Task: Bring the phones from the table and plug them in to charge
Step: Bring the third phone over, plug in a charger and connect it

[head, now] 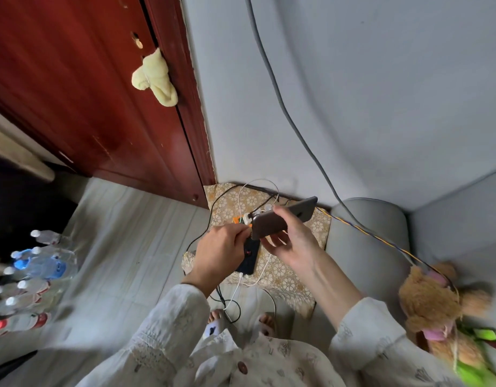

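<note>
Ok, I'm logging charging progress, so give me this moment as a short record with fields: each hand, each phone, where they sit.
right hand: grips the grey phone, held above the stool
left hand: pinches something at the grey phone's end; plug not clearly visible
dark phone: lies on the patterned stool, white cable at its near end
beside the stool: grey sofa

Glossy red wooden door (73,88), lace-patterned cloth mat (283,272), smooth dark phone (280,219).

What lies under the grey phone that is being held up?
Below the grey phone lies a dark phone with a white cable, on a gold floral-patterned cloth. The left hand covers part of the dark phone.
</note>
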Motion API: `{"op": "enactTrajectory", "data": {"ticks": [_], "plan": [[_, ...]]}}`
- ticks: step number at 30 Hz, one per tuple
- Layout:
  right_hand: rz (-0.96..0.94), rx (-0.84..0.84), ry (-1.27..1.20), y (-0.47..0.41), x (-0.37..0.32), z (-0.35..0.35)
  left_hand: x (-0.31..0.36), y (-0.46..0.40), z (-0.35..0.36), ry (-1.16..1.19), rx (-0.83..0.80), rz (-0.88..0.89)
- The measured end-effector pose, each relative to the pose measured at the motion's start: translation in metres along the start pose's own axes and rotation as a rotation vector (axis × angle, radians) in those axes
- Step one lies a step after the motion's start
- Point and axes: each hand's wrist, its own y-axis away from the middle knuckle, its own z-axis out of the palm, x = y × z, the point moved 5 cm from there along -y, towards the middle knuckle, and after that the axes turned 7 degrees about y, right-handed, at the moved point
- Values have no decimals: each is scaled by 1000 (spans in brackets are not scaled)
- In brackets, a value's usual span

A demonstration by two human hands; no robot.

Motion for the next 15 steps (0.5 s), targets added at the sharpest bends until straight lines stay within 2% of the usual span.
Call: {"op": "enactTrajectory", "data": {"ticks": [3,6,10,13,15], "plan": [[39,59,138,-17,13,-16,-21,5,31,14,-309,-60],[74,178,302,-38,31,-43,-48,20,69,-77,-587,-131],[108,341,468,-83,47,-91,-105,45,104,-204,-741,-267],[82,472,746,-122,55,-123,-146,54,124,-266,-820,-295],[75,496,921,-149,64,-134,-169,52,137,-265,-860,-303]]}}
